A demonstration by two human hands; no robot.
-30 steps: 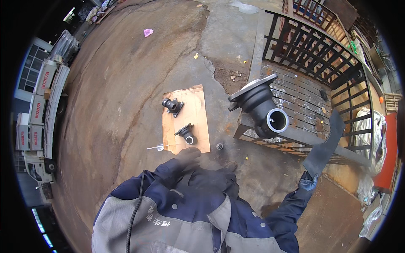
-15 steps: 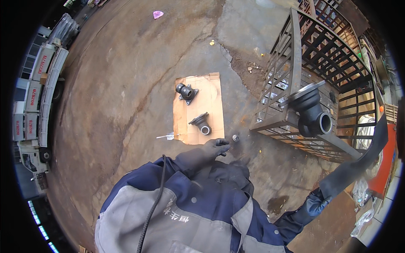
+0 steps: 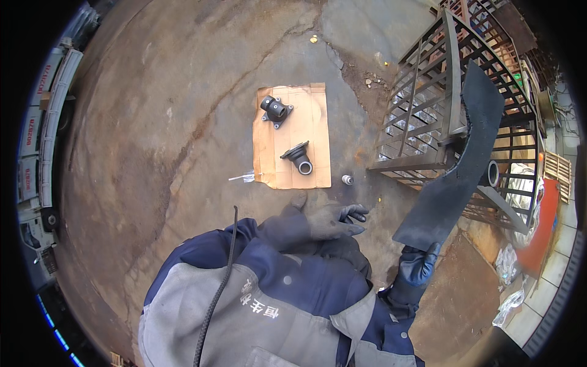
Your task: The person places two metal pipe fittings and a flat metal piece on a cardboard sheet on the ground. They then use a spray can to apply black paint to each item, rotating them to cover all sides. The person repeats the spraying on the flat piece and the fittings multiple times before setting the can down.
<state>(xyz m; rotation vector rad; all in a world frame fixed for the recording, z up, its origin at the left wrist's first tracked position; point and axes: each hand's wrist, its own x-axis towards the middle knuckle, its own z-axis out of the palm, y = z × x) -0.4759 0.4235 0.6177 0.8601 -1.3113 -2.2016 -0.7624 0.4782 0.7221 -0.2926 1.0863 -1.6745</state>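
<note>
In its dark glove, my right hand (image 3: 418, 263) grips the lower end of a long, flexible black sheet, perhaps rubber (image 3: 446, 189). The sheet stands up across the front of a metal cage. It hides most of a dark flanged pipe fitting (image 3: 493, 174), whose round open end still shows. My left hand (image 3: 336, 221), in a grey glove, hangs before my body with fingers loosely bent and apart, holding nothing. Beyond it two similar black flanged fittings, a farther one (image 3: 275, 111) and a nearer one (image 3: 299, 160), rest on a cardboard sheet (image 3: 263, 160).
A small metal cylinder (image 3: 348, 180) lies on the concrete beside the cardboard. To the right stands the barred metal cage (image 3: 406, 144). A red panel (image 3: 539, 229) and clear plastic wrap (image 3: 507, 264) lie farther right. A truck (image 3: 38, 223) is parked at the far left.
The black sheet has swung leftward from the far right and now covers most of the fitting at the cage. My right hand has come inward and upward; my left hand has shifted right.
</note>
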